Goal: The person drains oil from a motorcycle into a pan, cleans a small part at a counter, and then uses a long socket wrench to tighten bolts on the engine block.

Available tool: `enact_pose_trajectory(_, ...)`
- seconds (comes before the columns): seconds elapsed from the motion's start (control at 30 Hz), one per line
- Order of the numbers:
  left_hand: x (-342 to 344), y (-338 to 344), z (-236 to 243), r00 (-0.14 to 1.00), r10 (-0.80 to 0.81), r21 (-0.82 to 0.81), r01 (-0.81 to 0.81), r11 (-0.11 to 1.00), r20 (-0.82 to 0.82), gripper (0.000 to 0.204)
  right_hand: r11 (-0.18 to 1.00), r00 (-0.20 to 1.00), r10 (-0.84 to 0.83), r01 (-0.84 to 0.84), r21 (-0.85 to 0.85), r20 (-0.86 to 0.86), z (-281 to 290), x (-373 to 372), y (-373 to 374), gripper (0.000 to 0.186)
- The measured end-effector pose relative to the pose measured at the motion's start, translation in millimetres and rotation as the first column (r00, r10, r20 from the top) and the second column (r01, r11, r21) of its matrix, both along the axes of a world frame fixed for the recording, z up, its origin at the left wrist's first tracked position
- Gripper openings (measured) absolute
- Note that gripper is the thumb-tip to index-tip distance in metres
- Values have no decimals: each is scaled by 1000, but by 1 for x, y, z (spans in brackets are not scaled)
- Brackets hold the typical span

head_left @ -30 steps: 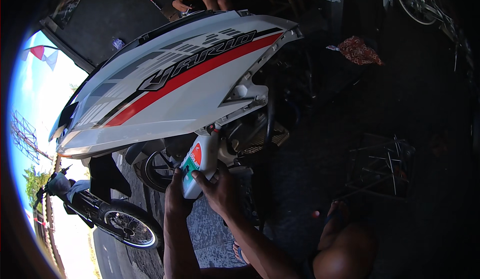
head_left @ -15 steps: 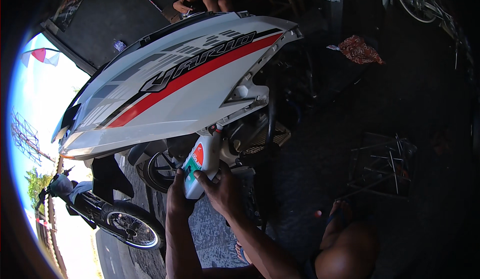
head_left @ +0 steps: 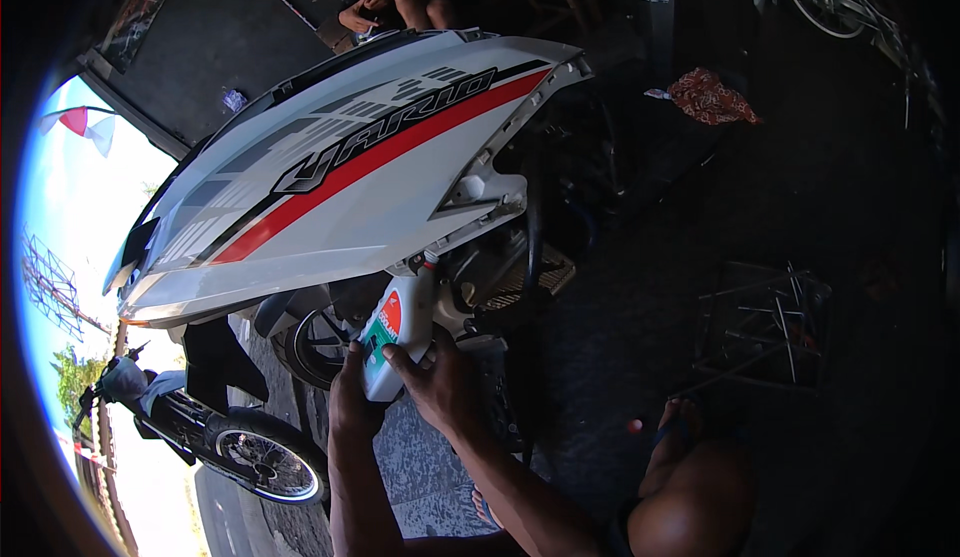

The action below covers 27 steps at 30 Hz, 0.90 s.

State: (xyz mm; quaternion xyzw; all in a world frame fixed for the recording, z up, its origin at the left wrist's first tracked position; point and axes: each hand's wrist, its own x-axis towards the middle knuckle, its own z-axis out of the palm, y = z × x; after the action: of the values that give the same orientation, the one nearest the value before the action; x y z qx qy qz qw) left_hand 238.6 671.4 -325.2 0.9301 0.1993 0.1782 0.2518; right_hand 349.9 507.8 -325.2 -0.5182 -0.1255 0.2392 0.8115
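Observation:
A white plastic coolant bottle (head_left: 408, 307) with a red and green label is tilted, its neck up and to the right, under the edge of a white scooter body panel (head_left: 380, 207). My left hand (head_left: 354, 402) grips the bottle's lower left side, thumb along the label. On the other side my right hand (head_left: 445, 387) is closed around its base, thumb pressed on the front. The neck's tip lies close to the scooter's dark underside; whether liquid flows cannot be made out.
Another motorcycle's spoked wheel (head_left: 270, 460) stands at the left. A wire rack with metal rods (head_left: 790, 327) lies on the dark floor at the right, near a small red round thing (head_left: 634, 425). A patterned red cloth (head_left: 712, 95) lies farther back. Another person's hands (head_left: 368, 7) show behind the scooter.
The view has shifted slightly. Both hands keep the same grip on the coolant bottle, which stays tilted at the panel's edge.

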Motion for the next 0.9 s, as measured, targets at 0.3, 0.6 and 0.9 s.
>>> enact_pose_trajectory(0.3,7,3,-1,925,379,-920,-123,371,30,49,997,999,1,3,75,-49,-8,-2,5,60)
enact_pose_trajectory(0.6,10,-4,7,897,435,-944,-68,322,83,58,996,999,-34,36,76,-26,-2,-2,3,61)
enact_pose_trajectory(0.9,3,3,7,916,399,-897,-143,419,41,60,999,1000,-26,26,22,6,1,-1,-1,61)
